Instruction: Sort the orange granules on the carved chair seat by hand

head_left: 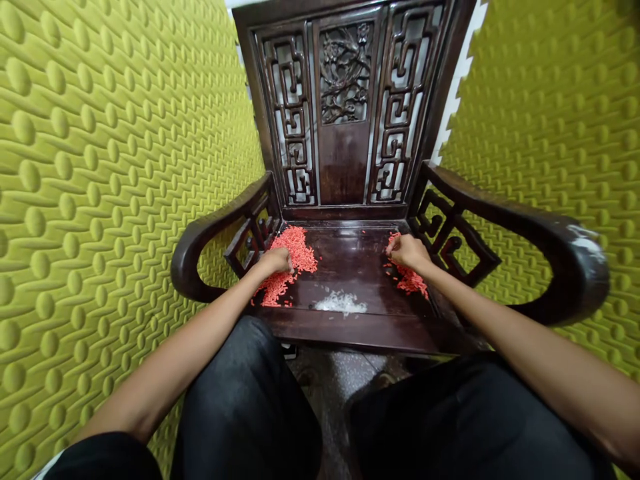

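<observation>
My left hand [278, 261] is over the left pile of small orange-red pieces [296, 241], its fingers curled together at the pile's right side. Whatever lies between those fingertips is too small to make out. On the other side, my right hand [407, 252] pinches at the upper part of a second orange-red pile [413, 283]. Its fingertips are pressed together and their contents cannot be made out. A small heap of clear whitish pieces [342, 303] lies between the piles, close to the seat's front edge. All of these rest on a dark wooden chair seat [345, 267].
The carved wooden backrest [343, 160] rises behind the seat. A curved left armrest [187, 257] and right armrest [575, 267] flank it. Yellow-green embossed panels [100, 160] stand on both sides. My knees [250, 387] are just before the seat's front edge.
</observation>
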Demonstrator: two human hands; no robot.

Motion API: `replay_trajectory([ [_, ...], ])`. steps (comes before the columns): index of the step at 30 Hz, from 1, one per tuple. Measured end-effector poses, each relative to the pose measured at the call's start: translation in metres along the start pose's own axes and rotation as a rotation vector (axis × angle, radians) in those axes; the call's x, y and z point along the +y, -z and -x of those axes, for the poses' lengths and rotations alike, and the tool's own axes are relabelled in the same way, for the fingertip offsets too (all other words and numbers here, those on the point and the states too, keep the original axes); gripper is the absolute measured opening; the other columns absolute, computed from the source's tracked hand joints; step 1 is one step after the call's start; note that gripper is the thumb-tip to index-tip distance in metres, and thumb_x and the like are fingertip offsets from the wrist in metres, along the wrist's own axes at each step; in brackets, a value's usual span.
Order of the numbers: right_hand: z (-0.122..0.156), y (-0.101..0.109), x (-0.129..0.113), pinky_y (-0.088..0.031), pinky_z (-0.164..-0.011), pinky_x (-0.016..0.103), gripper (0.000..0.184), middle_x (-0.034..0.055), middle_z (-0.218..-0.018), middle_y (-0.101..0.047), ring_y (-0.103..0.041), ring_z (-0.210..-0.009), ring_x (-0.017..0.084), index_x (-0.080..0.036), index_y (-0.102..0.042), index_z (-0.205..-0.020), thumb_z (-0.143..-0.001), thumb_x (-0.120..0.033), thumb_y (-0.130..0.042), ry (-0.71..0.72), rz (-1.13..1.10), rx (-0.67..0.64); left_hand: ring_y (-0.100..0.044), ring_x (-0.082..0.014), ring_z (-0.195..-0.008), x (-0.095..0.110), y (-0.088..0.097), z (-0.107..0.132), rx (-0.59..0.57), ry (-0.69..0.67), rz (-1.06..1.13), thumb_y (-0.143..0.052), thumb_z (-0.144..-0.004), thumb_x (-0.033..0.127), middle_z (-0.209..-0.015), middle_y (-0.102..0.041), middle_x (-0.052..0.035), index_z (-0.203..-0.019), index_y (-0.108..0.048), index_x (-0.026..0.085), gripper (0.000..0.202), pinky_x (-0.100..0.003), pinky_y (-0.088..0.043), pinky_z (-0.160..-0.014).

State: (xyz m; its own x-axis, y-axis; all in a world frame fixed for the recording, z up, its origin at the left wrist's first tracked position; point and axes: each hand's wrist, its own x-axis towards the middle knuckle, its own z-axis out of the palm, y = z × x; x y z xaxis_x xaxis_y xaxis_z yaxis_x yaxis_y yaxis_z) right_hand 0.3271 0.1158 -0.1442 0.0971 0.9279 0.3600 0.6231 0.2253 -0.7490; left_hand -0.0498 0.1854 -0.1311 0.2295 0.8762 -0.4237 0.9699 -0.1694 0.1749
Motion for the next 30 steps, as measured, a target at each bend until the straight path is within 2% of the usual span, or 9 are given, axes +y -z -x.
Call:
replay_trajectory([
  [4, 0.005, -0.001, 0.007, -0.038, -0.060, 0.030, 0.025, 0.0025, -0.052, -0.058, -0.054, -0.056, 0.015, -0.020, -0.066, -0.056, -0.071, 0.000, -0.074, -0.215, 0.239, -0.065, -0.069, -0.0232, -0.105, 0.005, -0.001, 0.000, -0.091, 0.051, -0.117, -0.069, -0.097, 0.038, -0.117, -0.070, -0.0087, -0.117, -0.068, 0.015, 0.031, -0.042, -0.059, -0.091],
  [7, 0.003, -0.009, 0.005, -0.041, -0.062, 0.030, 0.020, 0.0055, -0.062, -0.066, -0.058, -0.060, 0.018, -0.019, -0.071, -0.067, -0.069, 0.001, -0.072, -0.274, 0.345, -0.143, -0.069, -0.0228, -0.105, 0.010, -0.001, 0.004, -0.125, 0.030, -0.153, -0.067, -0.098, 0.038, -0.117, -0.071, -0.0085, -0.116, -0.069, 0.015, 0.030, -0.042, -0.059, -0.091],
  [11, 0.001, -0.026, -0.004, -0.045, -0.066, 0.029, 0.017, 0.0094, -0.078, -0.075, -0.066, -0.070, 0.020, -0.015, -0.076, -0.084, -0.075, -0.003, -0.067, -0.197, 0.352, -0.293, -0.070, -0.0227, -0.103, 0.016, 0.001, 0.009, -0.127, 0.004, -0.190, -0.076, -0.090, 0.034, -0.110, -0.074, -0.0080, -0.104, -0.073, 0.014, 0.025, -0.041, -0.057, -0.093],
  [15, 0.006, -0.047, -0.017, -0.050, -0.072, 0.024, 0.022, 0.0074, -0.088, -0.079, -0.072, -0.081, 0.017, -0.015, -0.077, -0.091, -0.081, -0.003, -0.061, -0.045, 0.258, -0.513, -0.071, -0.0251, -0.104, 0.020, 0.001, 0.008, -0.100, -0.002, -0.214, -0.093, -0.067, 0.027, -0.096, -0.079, -0.0072, -0.087, -0.078, 0.018, 0.027, -0.030, -0.053, -0.090],
  [17, 0.012, -0.056, -0.024, -0.050, -0.073, 0.022, 0.022, 0.0046, -0.086, -0.080, -0.073, -0.080, 0.016, -0.016, -0.077, -0.090, -0.081, -0.003, -0.061, 0.024, 0.219, -0.621, -0.072, -0.0254, -0.104, 0.021, -0.001, 0.005, -0.101, -0.003, -0.227, -0.094, -0.062, 0.027, -0.092, -0.080, -0.0060, -0.083, -0.079, 0.019, 0.027, -0.026, -0.051, -0.087],
  [20, 0.023, -0.069, -0.032, -0.049, -0.073, 0.022, 0.021, 0.0024, -0.084, -0.080, -0.071, -0.077, 0.015, -0.017, -0.078, -0.087, -0.079, -0.004, -0.064, 0.118, 0.189, -0.736, -0.073, -0.0244, -0.103, 0.022, -0.005, 0.001, -0.112, -0.014, -0.252, -0.092, -0.066, 0.027, -0.094, -0.080, -0.0063, -0.087, -0.080, 0.019, 0.026, -0.027, -0.052, -0.088],
  [22, 0.029, -0.076, -0.035, -0.048, -0.072, 0.022, 0.019, 0.0028, -0.084, -0.079, -0.070, -0.076, 0.015, -0.017, -0.079, -0.086, -0.079, -0.005, -0.065, 0.167, 0.180, -0.783, -0.073, -0.0227, -0.101, 0.024, -0.007, 0.000, -0.132, -0.030, -0.270, -0.088, -0.073, 0.028, -0.098, -0.079, -0.0071, -0.094, -0.078, 0.017, 0.025, -0.031, -0.054, -0.090],
  [26, 0.038, -0.085, -0.037, -0.045, -0.069, 0.022, 0.019, 0.0038, -0.084, -0.078, -0.066, -0.073, 0.014, -0.016, -0.078, -0.086, -0.079, -0.005, -0.064, 0.223, 0.173, -0.828, -0.071, -0.0215, -0.102, 0.026, -0.011, 0.000, -0.165, -0.050, -0.301, -0.077, -0.089, 0.033, -0.109, -0.075, -0.0079, -0.103, -0.073, 0.014, 0.023, -0.042, -0.057, -0.094],
  [30, 0.043, -0.089, -0.041, -0.043, -0.069, 0.023, 0.012, 0.0046, -0.085, -0.075, -0.063, -0.073, 0.015, -0.016, -0.078, -0.090, -0.082, -0.012, -0.070, 0.257, 0.173, -0.835, -0.070, -0.0220, -0.103, 0.026, -0.013, -0.001, -0.153, -0.066, -0.292, -0.070, -0.095, 0.038, -0.111, -0.073, -0.0082, -0.107, -0.071, 0.014, 0.027, -0.043, -0.057, -0.094],
])
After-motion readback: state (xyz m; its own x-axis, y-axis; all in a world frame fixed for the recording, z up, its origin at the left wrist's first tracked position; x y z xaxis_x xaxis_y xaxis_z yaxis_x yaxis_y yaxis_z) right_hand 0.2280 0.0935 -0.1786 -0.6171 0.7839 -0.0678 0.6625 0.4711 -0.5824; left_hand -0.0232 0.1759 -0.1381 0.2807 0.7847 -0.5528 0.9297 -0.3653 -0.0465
